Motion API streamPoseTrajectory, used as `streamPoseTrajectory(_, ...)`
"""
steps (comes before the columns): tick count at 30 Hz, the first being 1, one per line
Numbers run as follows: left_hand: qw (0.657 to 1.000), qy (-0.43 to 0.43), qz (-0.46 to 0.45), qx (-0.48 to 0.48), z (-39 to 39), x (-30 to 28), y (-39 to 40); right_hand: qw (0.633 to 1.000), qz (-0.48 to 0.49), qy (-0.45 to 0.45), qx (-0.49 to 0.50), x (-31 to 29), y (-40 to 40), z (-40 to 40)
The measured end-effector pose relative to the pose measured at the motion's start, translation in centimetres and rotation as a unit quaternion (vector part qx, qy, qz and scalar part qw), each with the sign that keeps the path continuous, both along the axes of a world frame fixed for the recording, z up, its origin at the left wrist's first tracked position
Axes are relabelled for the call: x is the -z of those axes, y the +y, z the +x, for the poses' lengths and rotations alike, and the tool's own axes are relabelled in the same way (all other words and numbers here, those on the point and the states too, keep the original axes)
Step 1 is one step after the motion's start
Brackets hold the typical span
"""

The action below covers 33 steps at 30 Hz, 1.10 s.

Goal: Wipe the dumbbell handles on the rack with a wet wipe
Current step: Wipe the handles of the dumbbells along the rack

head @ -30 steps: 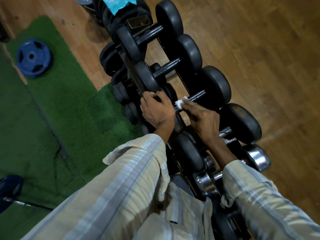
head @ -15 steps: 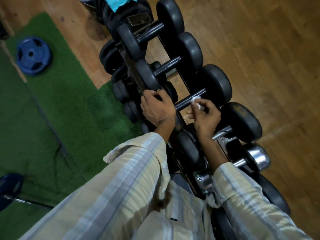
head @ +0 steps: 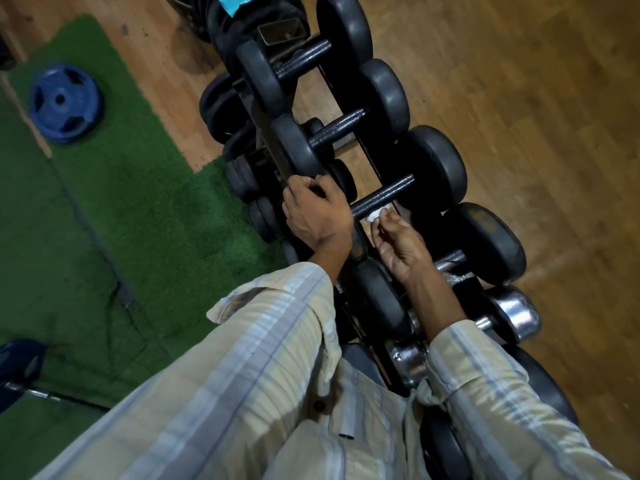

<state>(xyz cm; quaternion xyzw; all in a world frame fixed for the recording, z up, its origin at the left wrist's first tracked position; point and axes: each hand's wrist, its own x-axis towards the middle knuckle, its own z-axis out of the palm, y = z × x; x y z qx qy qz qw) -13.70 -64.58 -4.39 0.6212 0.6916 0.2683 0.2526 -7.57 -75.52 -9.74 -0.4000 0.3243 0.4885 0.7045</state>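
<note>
Fingertips (head: 382, 216) of our right hand (head: 401, 249) pinch the small crumpled white wet wipe (head: 374, 215) against the near end of the dark knurled dumbbell handle (head: 382, 196).

Just left of those fingers, our left hand (head: 317, 213) curls tight over the black round dumbbell head (head: 298, 150) on the black metal rack (head: 263, 133). Beyond the fingertips we see more black dumbbells lined up; nearer us, a shiny chrome dumbbell (head: 512, 313). Well off to the left, a blue weight plate (head: 65, 103) lies on the green turf mat (head: 104, 209).

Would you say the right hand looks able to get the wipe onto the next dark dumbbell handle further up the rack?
Probably yes: the right hand pinches the white wet wipe, and the next dark dumbbell handle lies bare with nothing across it.
</note>
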Motion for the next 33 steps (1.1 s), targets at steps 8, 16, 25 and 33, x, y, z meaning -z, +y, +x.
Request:
streamPoseTrajectory(8, 1.0, 0.004, 0.0, 0.002, 0.0, 0.1, 0.0, 0.995, -0.027, 0.016, -0.095, -0.6, 0.5, 1.3)
streamPoseTrajectory(16, 1.0, 0.013, -0.002, 0.001, -0.1, 0.2, 0.1, 0.976, -0.023, 0.099, 0.193, -1.6, 1.1, 4.1)
streamPoseTrajectory(25, 1.0, 0.013, 0.003, 0.005, 0.0, 0.1, -0.1, 0.99, -0.014, 0.116, -0.083, -1.4, 0.1, 1.5)
streamPoseTrajectory(33, 1.0, 0.012, 0.011, 0.006, 0.0, 0.1, 0.0, 0.988, 0.097, 0.08, 0.088, -0.4, -0.1, 4.0)
